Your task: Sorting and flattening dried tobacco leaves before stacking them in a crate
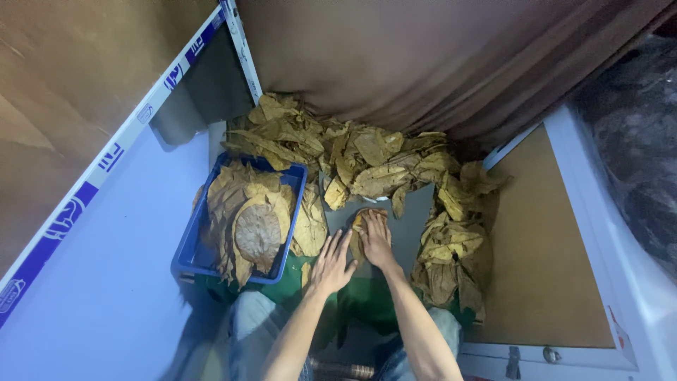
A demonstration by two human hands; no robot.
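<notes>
Both hands flat on the grey surface. Right hand presses a dry yellow-brown leaf, fingers together. Left hand just beside it, fingers spread, holding nothing. Blue crate of leaves at left; loose leaf pile behind and right.

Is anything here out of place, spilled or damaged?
Mostly no. Dried leaves in the blue crate hang over its near rim, and loose leaves lie heaped around it. The right hand presses a small leaf stack; the left hand lies flat beside it.
</notes>
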